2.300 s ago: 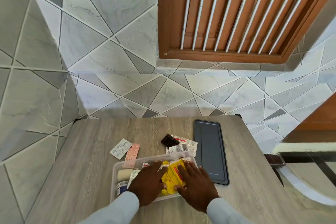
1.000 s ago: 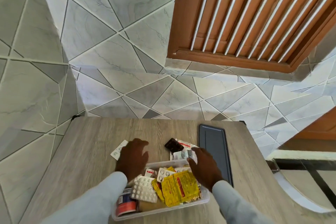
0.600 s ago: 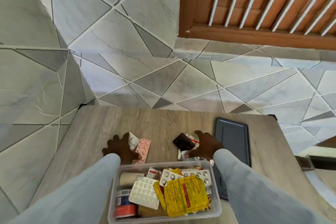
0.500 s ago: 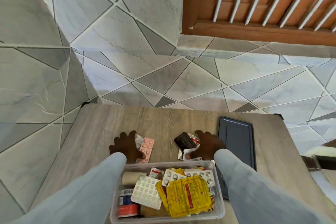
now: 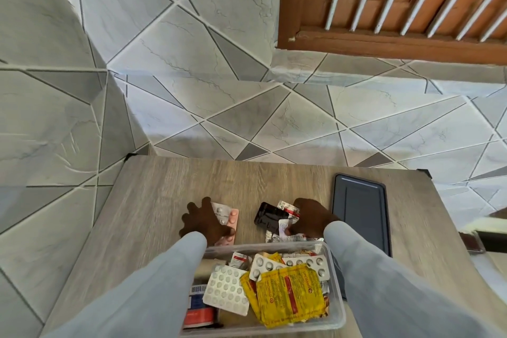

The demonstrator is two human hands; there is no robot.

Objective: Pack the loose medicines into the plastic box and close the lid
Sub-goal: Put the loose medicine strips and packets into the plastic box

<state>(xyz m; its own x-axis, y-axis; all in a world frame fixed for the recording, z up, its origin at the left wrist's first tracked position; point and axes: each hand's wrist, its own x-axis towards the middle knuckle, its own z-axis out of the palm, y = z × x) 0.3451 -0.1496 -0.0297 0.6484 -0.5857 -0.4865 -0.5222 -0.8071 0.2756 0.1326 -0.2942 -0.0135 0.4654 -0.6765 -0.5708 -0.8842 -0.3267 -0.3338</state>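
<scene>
The clear plastic box (image 5: 336,282) sits at the table's near edge, holding yellow sachets (image 5: 288,298), white blister packs (image 5: 227,289) and a small jar (image 5: 199,310). Beyond it, my left hand (image 5: 201,221) lies over a pink blister strip (image 5: 232,218) and a silver one (image 5: 220,208), fingers curled on them. My right hand (image 5: 312,218) is closed on a small pile of silver blister strips (image 5: 286,207), beside a dark sachet (image 5: 267,217). The dark grey lid (image 5: 360,214) lies flat to the right.
The wooden table (image 5: 164,200) is narrow and pushed against a tiled wall. A brown window frame (image 5: 384,44) hangs above. A dark object (image 5: 472,240) shows past the table's right edge. Bare tabletop lies on the left and far side.
Both hands left the box and reached forward past it. The left has closed over the pink and silver strips, the right over the silver pile by the dark sachet. The view tilted down.
</scene>
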